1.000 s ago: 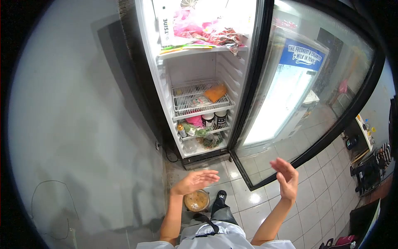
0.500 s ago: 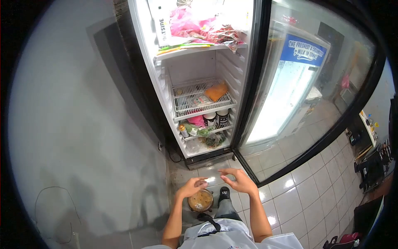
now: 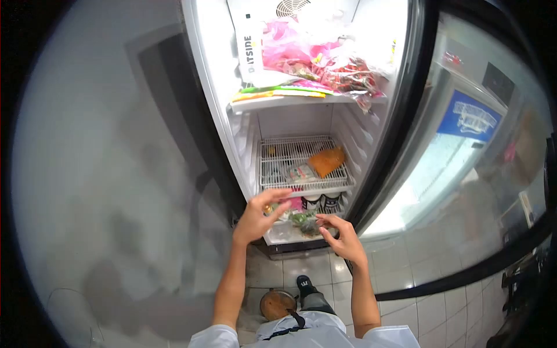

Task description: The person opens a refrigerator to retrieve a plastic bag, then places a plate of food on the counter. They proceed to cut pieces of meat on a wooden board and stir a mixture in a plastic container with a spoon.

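Observation:
My left hand (image 3: 261, 217) is raised in front of the fridge's lower shelves, fingers apart and holding nothing. Level with it, slightly lower, my right hand (image 3: 344, 239) is also open, with thumb and fingers curved apart. Between the two hands, further in, a bag of green leaves (image 3: 304, 219) shows on a low shelf. Dark jars with white labels (image 3: 312, 202) stand behind, partly covered by the rack above. On that wire rack (image 3: 281, 152) lie an orange packet (image 3: 326, 161) and a whitish packet (image 3: 301, 173).
On the upper shelf are a white carton (image 3: 250, 55), pink plastic bags (image 3: 284, 43) and a clear bag of red items (image 3: 351, 75). The glass door (image 3: 464, 232) stands open at right. A round brown stool top (image 3: 277, 304) is beside my foot.
I have come closer to the fridge, which now looks larger. Both hands have risen from above the floor to the lower shelves; both stay empty.

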Demonstrator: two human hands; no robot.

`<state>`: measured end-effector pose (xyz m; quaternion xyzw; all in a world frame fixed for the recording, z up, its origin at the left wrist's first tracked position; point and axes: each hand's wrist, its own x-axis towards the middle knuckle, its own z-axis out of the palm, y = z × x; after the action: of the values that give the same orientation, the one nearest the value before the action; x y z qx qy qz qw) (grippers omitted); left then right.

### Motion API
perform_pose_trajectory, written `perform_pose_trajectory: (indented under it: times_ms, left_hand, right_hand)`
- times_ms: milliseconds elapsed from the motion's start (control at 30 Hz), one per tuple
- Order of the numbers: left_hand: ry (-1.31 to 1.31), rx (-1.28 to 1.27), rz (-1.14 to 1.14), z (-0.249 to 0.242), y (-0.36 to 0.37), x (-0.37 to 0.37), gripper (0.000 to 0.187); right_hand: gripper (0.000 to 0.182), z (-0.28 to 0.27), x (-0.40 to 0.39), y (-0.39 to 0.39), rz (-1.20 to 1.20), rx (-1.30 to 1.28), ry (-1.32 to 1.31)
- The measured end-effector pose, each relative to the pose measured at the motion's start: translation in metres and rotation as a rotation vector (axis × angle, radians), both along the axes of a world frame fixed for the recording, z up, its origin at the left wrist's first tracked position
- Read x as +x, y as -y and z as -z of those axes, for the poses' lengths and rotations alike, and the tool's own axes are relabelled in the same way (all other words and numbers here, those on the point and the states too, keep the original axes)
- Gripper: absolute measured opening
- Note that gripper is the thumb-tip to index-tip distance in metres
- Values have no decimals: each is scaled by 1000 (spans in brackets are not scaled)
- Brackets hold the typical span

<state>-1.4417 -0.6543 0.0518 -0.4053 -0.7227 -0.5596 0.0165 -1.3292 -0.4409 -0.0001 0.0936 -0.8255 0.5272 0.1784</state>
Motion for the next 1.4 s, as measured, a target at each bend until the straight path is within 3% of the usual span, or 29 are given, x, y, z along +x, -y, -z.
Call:
perform_pose_trajectory:
  times_ms: [100, 167, 233, 400, 467, 500, 567, 700, 1100, 1200, 1400]
  left_hand:
    - [-327, 47, -185, -58, -27, -50, 29]
    - [-408, 128, -315, -92, -44, -84, 30]
    - [-602, 72, -504, -116, -57, -118, 31]
    - [-660, -161, -693, -147, -76, -173, 40]
    - [-905, -263, -815, -152, -76, -190, 34]
    - [-900, -277, -817, -154, -74, -198, 34]
    - [-546, -225, -658, -160, -70, -213, 27]
    - [-513, -202, -826, -175, -69, -232, 28]
    - [-616, -221, -1092, -207, -85, -269, 41]
    - [-759, -211, -1067, -210, -86, -282, 42]
    - [-760, -187, -1024, -219, -85, -287, 43]
  right_hand:
    - [31, -5, -36, -28, 22, -52, -22]
    - [30, -13, -54, -47, 15, -81, -48]
    - [29, -22, -70, -63, 8, -105, -38]
    - [24, -28, -104, -94, -43, -162, 34]
    - [24, -23, -113, -99, -56, -175, 37]
    - [23, -21, -116, -100, -60, -183, 33]
    - [23, -17, -120, -101, -82, -191, 49]
    - [24, -11, -127, -101, -89, -258, 28]
    - [23, 5, -119, -114, -43, -327, 113]
    - [23, -2, -119, -114, -49, -342, 130]
    - [26, -10, -124, -111, -90, -365, 97]
